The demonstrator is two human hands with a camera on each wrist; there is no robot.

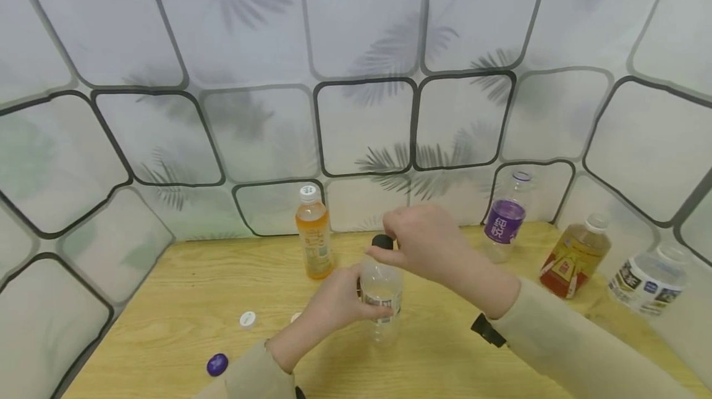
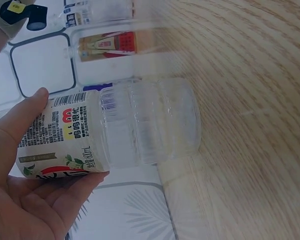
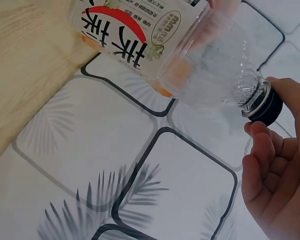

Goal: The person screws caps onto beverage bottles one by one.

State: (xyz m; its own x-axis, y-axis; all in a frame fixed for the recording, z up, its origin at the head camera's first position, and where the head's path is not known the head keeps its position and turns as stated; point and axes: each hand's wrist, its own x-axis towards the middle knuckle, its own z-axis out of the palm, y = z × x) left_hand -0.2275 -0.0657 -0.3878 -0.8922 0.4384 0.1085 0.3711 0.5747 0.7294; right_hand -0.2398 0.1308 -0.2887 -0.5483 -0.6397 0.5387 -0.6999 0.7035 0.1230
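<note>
A clear plastic bottle [image 1: 384, 278] with a white printed label stands upright in front of me, close to the wooden tabletop. My left hand [image 1: 340, 300] grips it around the label, thumb on one side and fingers on the other, as the left wrist view shows. On the bottle's neck sits a black cap [image 1: 382, 241]. The thumb and fingers of my right hand [image 1: 425, 235] pinch this cap, clearest in the right wrist view. The bottle looks to hold no drink. Whether its base touches the table is hard to tell.
Behind the hands stands an orange drink bottle [image 1: 314, 238] with a white cap. To the right are a purple-labelled bottle [image 1: 505, 220], an amber drink bottle [image 1: 575, 257] and a clear white-labelled bottle [image 1: 648, 281]. A white cap [image 1: 247, 319] and a purple cap [image 1: 217, 364] lie left.
</note>
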